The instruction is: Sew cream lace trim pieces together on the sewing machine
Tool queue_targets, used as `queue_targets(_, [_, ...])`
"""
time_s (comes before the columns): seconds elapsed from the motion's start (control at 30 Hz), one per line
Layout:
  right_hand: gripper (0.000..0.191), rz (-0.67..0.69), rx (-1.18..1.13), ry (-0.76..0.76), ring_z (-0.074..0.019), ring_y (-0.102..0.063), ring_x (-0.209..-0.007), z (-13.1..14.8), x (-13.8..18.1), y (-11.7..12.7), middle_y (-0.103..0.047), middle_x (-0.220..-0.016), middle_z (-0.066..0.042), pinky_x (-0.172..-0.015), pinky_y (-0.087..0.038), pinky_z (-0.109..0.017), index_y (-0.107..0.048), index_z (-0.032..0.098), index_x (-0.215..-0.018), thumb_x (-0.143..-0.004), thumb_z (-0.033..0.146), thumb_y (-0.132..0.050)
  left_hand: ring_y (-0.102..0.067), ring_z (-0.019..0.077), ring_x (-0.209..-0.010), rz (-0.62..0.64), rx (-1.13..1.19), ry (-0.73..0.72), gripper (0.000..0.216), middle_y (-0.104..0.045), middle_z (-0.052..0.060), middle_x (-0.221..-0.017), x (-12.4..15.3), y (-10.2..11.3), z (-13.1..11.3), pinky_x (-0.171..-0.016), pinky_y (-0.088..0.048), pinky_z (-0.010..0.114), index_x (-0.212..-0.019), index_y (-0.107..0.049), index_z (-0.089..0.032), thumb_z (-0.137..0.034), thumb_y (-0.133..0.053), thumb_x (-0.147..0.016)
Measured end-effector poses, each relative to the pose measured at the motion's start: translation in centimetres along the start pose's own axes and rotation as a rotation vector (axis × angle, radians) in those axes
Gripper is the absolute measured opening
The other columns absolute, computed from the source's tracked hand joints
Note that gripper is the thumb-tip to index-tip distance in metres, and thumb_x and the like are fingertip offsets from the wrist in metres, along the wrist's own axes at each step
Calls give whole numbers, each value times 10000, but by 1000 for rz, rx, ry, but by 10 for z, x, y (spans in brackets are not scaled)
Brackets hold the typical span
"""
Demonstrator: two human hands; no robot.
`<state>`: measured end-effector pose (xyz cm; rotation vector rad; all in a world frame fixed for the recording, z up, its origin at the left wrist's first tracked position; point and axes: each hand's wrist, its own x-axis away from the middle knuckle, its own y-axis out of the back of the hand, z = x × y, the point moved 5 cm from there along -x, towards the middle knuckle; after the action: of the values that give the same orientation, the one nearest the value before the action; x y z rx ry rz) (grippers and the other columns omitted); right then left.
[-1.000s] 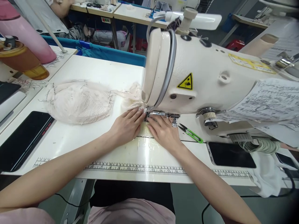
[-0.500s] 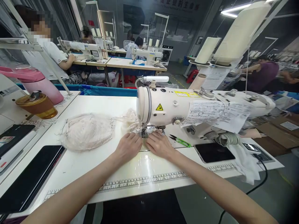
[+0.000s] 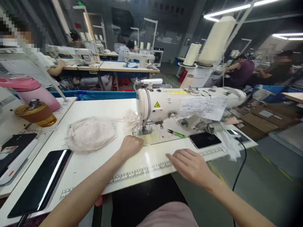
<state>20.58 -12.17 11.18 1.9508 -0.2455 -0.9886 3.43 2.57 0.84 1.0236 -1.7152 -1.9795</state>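
Note:
My left hand (image 3: 131, 146) rests on the table just in front of the needle area, its fingers curled; whatever they hold, if anything, is hidden. My right hand (image 3: 190, 164) is off to the right, over the table's front edge, with its fingers loosely stretched and nothing seen in them. The white sewing machine (image 3: 163, 102) stands behind both hands, its presser foot (image 3: 143, 130) above the metal plate. Sheer pale fabric (image 3: 131, 119) bunches left of the needle and runs to a larger gathered heap (image 3: 92, 134) of the same colour.
Green-handled thread snips (image 3: 177, 134) and a dark phone (image 3: 204, 140) lie right of the needle. A large black phone (image 3: 40, 181) is at the left. A pink jug (image 3: 38, 93) and an amber bottle (image 3: 35, 113) stand farther left. A printed ruler (image 3: 142, 171) follows the front edge.
My right hand has left the presser foot and moved right and toward me, its fingers loosening. My left hand stays near the needle, more curled. The view has shifted to the right.

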Motion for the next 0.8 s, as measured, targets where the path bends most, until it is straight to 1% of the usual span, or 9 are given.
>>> queue_targets(0.07, [226,91,77,-182,-154,-661,-768,-15,39,-12,-721,-794,-39,-665,-483,-278,-676,163,-1041,-909,75,-514,-563,128,-491,-44,23,-44,411,-614,11,-530,2,5,-2,-497,-385,250,-553,-565,-161,-188,-455,-948])
queue_targets(0.13, [227,166,104,-417,-159,-679,-819,-31,81,-14,-741,-872,-47,-690,-501,-270,-682,187,-1052,-947,138,-487,-599,155,-520,-104,57,-100,413,-663,36,-577,3,12,-4,-500,-384,269,-570,-597,-167,-205,-438,-949])
queue_targets(0.23, [259,227,174,-688,-180,-689,-894,-50,134,-2,-746,-969,-58,-710,-527,-283,-688,205,-1070,-959,172,-457,-634,181,-577,-193,120,-192,402,-686,36,-615,4,21,-10,-518,-405,286,-612,-627,-177,-241,-442,-963])
queue_targets(0.37, [318,287,276,-893,-236,-666,-986,-83,177,18,-708,-1100,-100,-668,-545,-330,-666,184,-1123,-935,149,-412,-606,154,-585,-271,147,-357,335,-636,-3,-606,6,33,-31,-541,-413,281,-636,-592,-182,-235,-512,-957])
queue_targets(0.4, [338,316,274,-900,-246,-655,-1019,-93,181,20,-695,-1139,-106,-679,-549,-339,-651,179,-1155,-913,128,-419,-603,151,-600,-266,149,-404,306,-631,-6,-626,6,35,-38,-554,-418,281,-661,-591,-182,-231,-523,-955])
queue_targets(0.47, [449,398,233,-851,-255,-615,-1120,-113,183,17,-649,-1254,-111,-799,-549,-369,-601,170,-1247,-844,54,-440,-609,151,-651,-223,160,-484,251,-634,-1,-681,3,37,-54,-585,-430,282,-722,-597,-182,-235,-528,-958])
queue_targets(0.57, [668,528,142,-694,-272,-500,-1295,-140,172,2,-513,-1443,-129,-1016,-453,-433,-492,150,-1382,-744,-42,-449,-617,152,-706,-148,177,-581,203,-642,3,-745,-7,39,-79,-606,-432,279,-798,-605,-190,-248,-514,-969])
queue_targets(0.7, [741,644,45,-497,-329,-480,-1307,-166,148,-24,-472,-1466,-190,-1038,-422,-454,-438,94,-1427,-706,-10,-573,-629,159,-738,-79,181,-656,168,-657,12,-792,-32,39,-111,-619,-445,281,-899,-616,-198,-211,-471,-982])
queue_targets(0.8, [698,683,9,-391,-307,-492,-1300,-171,135,-34,-493,-1455,-176,-1072,-387,-446,-447,95,-1421,-742,7,-582,-660,189,-875,-104,171,-590,194,-698,49,-946,-61,33,-130,-717,-499,307,-1032,-621,-197,-151,-444,-969])
